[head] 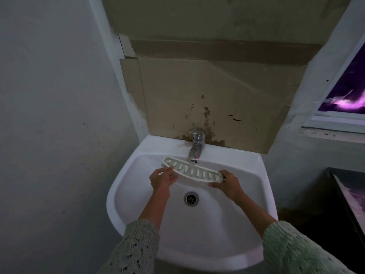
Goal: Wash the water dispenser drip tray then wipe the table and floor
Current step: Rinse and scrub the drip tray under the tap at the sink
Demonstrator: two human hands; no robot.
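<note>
White drip tray (192,171) held over sink (246,175).

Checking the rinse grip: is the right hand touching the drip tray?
Touching. The head view shows the right hand gripping the drip tray's right end over the sink.
</note>
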